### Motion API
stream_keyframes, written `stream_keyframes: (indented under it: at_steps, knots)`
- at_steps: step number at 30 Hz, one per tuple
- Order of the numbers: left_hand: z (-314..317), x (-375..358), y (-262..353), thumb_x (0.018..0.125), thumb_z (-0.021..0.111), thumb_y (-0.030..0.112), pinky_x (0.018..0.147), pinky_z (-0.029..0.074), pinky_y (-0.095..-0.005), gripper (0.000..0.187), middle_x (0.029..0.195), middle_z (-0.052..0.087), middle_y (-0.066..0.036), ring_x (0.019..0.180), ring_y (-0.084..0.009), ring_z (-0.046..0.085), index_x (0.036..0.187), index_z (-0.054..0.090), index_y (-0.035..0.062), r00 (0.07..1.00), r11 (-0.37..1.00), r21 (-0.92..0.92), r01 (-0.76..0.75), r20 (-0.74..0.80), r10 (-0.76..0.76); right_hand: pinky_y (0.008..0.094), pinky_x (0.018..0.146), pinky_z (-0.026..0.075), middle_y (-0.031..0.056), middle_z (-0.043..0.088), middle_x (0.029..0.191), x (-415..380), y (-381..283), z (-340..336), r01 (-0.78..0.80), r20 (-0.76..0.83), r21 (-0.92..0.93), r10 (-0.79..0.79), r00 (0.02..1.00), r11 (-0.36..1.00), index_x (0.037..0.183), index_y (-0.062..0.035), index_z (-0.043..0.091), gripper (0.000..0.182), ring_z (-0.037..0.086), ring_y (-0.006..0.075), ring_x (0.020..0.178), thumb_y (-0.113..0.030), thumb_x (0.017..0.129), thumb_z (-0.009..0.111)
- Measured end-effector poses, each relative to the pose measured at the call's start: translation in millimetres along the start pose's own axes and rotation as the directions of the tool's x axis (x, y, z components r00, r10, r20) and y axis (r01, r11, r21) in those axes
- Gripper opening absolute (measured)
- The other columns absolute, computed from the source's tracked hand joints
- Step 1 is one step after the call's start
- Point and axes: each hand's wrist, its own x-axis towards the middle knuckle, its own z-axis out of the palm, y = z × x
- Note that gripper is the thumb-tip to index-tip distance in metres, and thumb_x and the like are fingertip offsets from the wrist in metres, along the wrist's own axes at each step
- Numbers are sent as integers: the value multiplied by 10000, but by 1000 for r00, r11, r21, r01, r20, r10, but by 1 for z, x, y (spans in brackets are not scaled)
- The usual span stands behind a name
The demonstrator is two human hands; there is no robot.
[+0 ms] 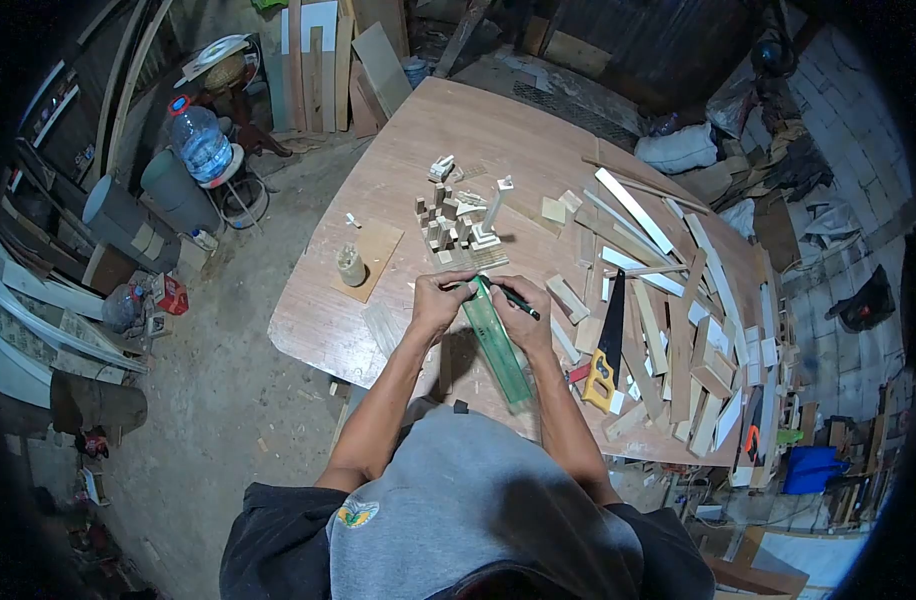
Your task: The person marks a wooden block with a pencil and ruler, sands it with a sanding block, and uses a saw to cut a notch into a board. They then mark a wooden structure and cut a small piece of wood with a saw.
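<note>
Green ruler [498, 342] lies at centre frame, running from between the two hands down and right toward the near table edge, flat on the wooden table [428, 140]. Left hand [440, 303] sits at the ruler's upper end, fingers curled and pressing down on it; whether it also holds a small piece beneath, cannot tell. Right hand [523, 318] is just right of the ruler, touching its edge, fingers pinched around a dark pencil [513, 297] whose tip end points right and slightly down. The two hands are close together, nearly touching above the ruler.

Just above the hands, centre of frame: a cluster of small wood blocks [448, 225] standing upright, with a pale upright post piece [493, 210] on a small base beside them. Left of the hands: a small jar [351, 265] standing on a square plywood offcut [373, 250]. Right of the hands: a handsaw [608, 345] with a yellow handle, blade pointing up-frame, lying among a wide scatter of wood strips [668, 330] covering the right side of the table. Upper left of frame, on the floor: a large water bottle [200, 140] with a red cap.
</note>
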Motion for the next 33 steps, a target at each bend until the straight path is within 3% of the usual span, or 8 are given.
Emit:
stream_keyframes:
  at_steps: [5,8,11,17,22,26,28,33]
  knots:
    - [-2,-1,1,806,731,-30,764,565,-254,258,1009,736,-156,838,-149,688,1063,741,-48,999,1000,11,-5,-38,5,317,673,534,178,710,842,-4,0,-10,103,106,-112,-92,990,988,943,44,719,175,695,242,726,-41,804,654]
    - [-1,0,3,804,729,-30,758,563,-257,259,998,739,-155,827,-150,687,1062,742,-46,999,999,22,35,-34,-35,319,666,531,180,707,839,-8,-8,-16,81,38,-116,-77,996,990,931,48,717,176,692,254,722,-47,798,651]
    - [1,-3,3,803,734,-28,752,564,-258,258,986,741,-151,819,-150,686,1061,746,-38,1000,999,50,7,-14,-7,315,664,530,178,706,834,-2,-14,-19,132,30,-105,-130,991,986,929,48,719,176,694,246,728,-51,799,653]
    - [3,-3,5,817,718,-61,757,574,-268,259,994,733,-162,835,-172,693,1076,730,-56,999,998,22,53,-5,-53,323,643,514,166,700,823,-2,-1,-13,87,94,-69,-81,992,994,954,39,722,187,674,239,700,-57,804,666]
    - [3,-5,0,815,716,-65,746,572,-266,268,975,736,-156,823,-166,689,1083,727,-59,1000,999,41,15,20,-16,320,638,517,165,696,813,6,2,-6,179,49,-65,-176,983,982,931,40,717,164,671,228,695,-50,805,663]
    - [0,-5,1,810,712,-70,736,571,-263,272,966,738,-152,813,-162,688,1081,728,-58,1000,995,100,17,4,-17,320,635,519,168,698,819,-1,2,-9,83,116,-112,-70,991,990,928,41,712,154,673,234,692,-52,818,657]
    - [1,-6,0,788,732,-15,716,556,-249,251,925,749,-132,775,-134,678,1038,758,-27,1000,995,94,15,4,-16,322,628,519,165,693,811,2,6,-3,35,57,-67,-31,998,997,931,36,710,154,668,233,680,-67,830,657]
    - [1,-9,6,810,711,-65,731,567,-260,249,948,740,-150,797,-154,683,1057,741,-51,999,995,91,36,5,-36,319,623,514,160,686,795,5,8,-1,95,58,-62,-92,994,994,923,33,706,146,661,230,671,-77,838,662]
